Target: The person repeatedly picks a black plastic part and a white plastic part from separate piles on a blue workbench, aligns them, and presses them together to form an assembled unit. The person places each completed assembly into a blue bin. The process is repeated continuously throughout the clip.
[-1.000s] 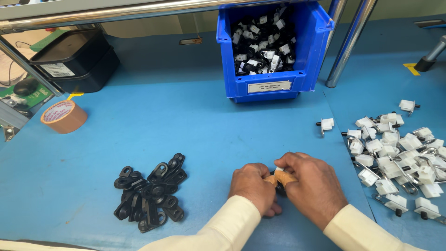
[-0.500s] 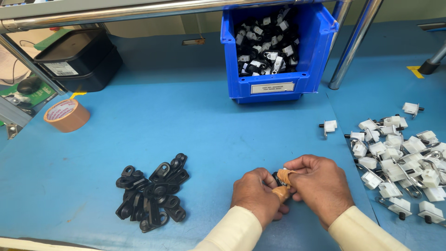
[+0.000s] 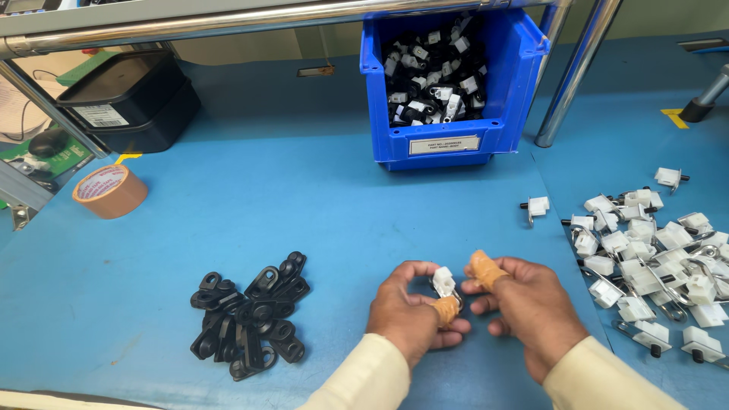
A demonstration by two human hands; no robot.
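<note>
My left hand holds a small white plastic part with a metal clip, pinched between its fingers and a thumb wrapped in tan tape. My right hand sits just to the right, its taped forefinger touching the same part. Both hands hover over the blue table near the front edge. A heap of several black plastic brackets lies to the left of my left hand. Many white parts with black pins and metal clips are spread at the right.
A blue bin of mixed black and white parts stands at the back centre. A roll of brown tape lies at the left, with a black tray behind it. Steel frame posts rise to the right of the bin.
My hands have lifted and opened apart a little, so the white part now shows between the fingers. The view has shifted slightly.
</note>
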